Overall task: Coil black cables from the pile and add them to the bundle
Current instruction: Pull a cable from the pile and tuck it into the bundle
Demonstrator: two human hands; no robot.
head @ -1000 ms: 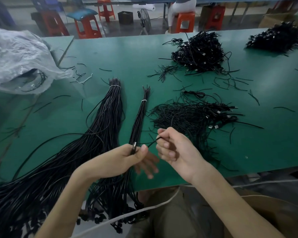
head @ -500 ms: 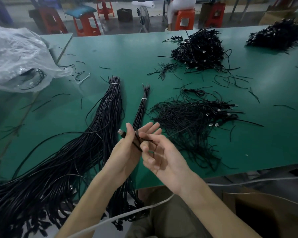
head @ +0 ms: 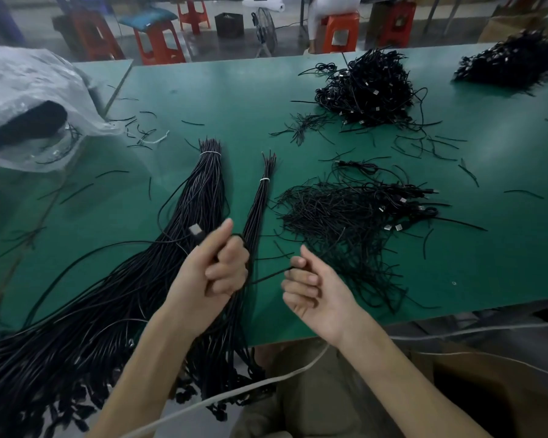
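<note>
At the near edge of the green bench [head: 234, 99], the left hand [head: 217, 268] is curled round a black cable [head: 268, 275]. The cable loops over its fingers, and a metal plug [head: 196, 230] sticks up beside the thumb. The right hand [head: 315, 290] sits just to the right, apart from the left, and pinches the same cable between thumb and curled fingers. A short stretch of cable runs taut between the two hands.

Directly behind the left hand lies the small bundle [head: 260, 202], tied near its far end with a white tie. To its left is the large bundle [head: 203, 197], also tied near its far end, which fans out toward the near left corner and hangs over the bench edge. The loose pile [head: 345, 216] of tangled cables spreads just right of the small bundle, behind the right hand.

Farther back sit a second heap [head: 372, 90] and a third heap [head: 513, 61] at the far right. A crumpled plastic bag [head: 29, 83] rests on the left. Short black scraps are scattered over the bench, and orange stools [head: 159, 42] stand on the floor beyond it.
</note>
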